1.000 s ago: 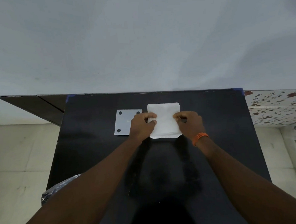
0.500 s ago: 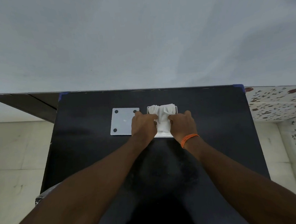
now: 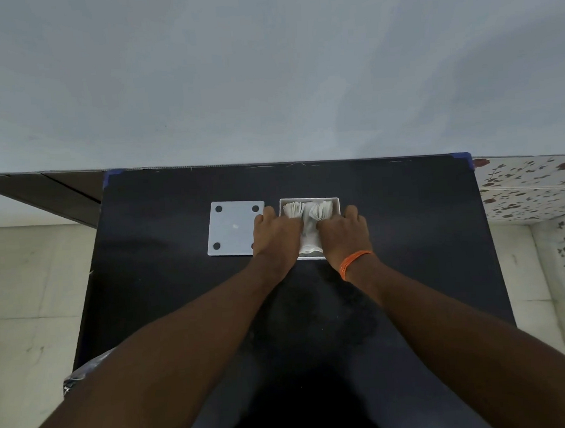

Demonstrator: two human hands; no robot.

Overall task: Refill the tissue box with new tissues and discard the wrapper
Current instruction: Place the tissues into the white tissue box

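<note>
A white open tissue box [image 3: 309, 199] stands on the black table [image 3: 179, 286], near its far middle. A stack of white tissues [image 3: 309, 227] is bent into a U inside it, both ends curling up at the far side. My left hand [image 3: 275, 231] presses on the stack's left half and my right hand [image 3: 343, 231], with an orange wrist band, presses on its right half. To the left of the box lies its flat white bottom panel [image 3: 234, 228] with dark round pads at the corners. A clear plastic wrapper [image 3: 82, 375] shows at the table's near left edge, mostly hidden by my left arm.
A pale wall rises right behind the table's far edge. Light floor tiles lie to the left, and a floral-patterned surface [image 3: 534, 185] stands to the right.
The tissue stack lay flat over the box a second ago. Both hands have moved closer together and pushed it down, folding it into the box.
</note>
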